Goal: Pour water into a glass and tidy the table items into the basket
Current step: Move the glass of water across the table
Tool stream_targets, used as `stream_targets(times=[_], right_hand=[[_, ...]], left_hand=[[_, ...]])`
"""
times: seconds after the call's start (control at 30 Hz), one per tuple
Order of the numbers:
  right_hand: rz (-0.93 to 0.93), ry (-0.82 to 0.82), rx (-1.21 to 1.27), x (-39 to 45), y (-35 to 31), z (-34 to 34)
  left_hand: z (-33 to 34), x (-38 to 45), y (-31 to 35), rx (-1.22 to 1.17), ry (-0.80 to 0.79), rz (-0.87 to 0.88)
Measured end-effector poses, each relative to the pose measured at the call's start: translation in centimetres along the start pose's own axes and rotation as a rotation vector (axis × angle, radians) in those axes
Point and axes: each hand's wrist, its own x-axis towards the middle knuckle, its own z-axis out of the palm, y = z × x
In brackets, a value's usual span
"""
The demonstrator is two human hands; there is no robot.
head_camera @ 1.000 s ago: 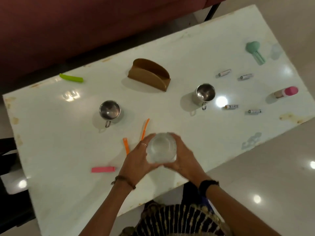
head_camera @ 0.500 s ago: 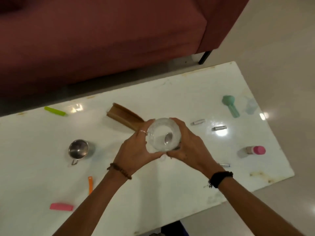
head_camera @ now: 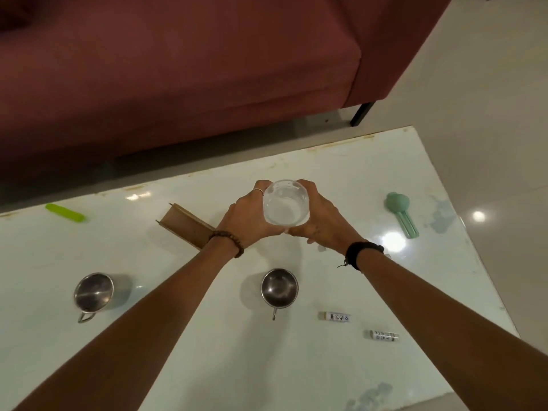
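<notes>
Two hands: left hand (head_camera: 246,216) and right hand (head_camera: 323,222) both curl around a clear glass (head_camera: 286,206), fingers pressed to its sides, holding it above the tabletop (head_camera: 207,366).
Glass contents: it looks partly filled with water; the level is hard to read.
Landmark: the glass is taken as the reference for every place below.
Holder: a brown curved holder (head_camera: 185,225), likely the basket, lies just left of the glass, partly hidden by the left wrist.
Steel cups: one steel cup (head_camera: 279,289) sits nearer the person than the glass; a second steel cup (head_camera: 93,293) stands well to the left.
Loose items: two batteries (head_camera: 334,316) lie near-right of the glass, a green clip (head_camera: 65,213) far left, a mint-green tool (head_camera: 401,213) to the right.
Step in hand: probably carrying or setting the glass, the pouring part.
Next move: likely needs a level, slow lowering onto a bare spot, then releasing both hands to gather the small items.
</notes>
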Motion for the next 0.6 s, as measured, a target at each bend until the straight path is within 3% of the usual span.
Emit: stream_targets(times=[0.6], right_hand=[[0.049,-0.048,0.075,0.6,1.8,1.8]], left_hand=[[0.2,-0.9,0.0,-0.011,0.016,-0.077]])
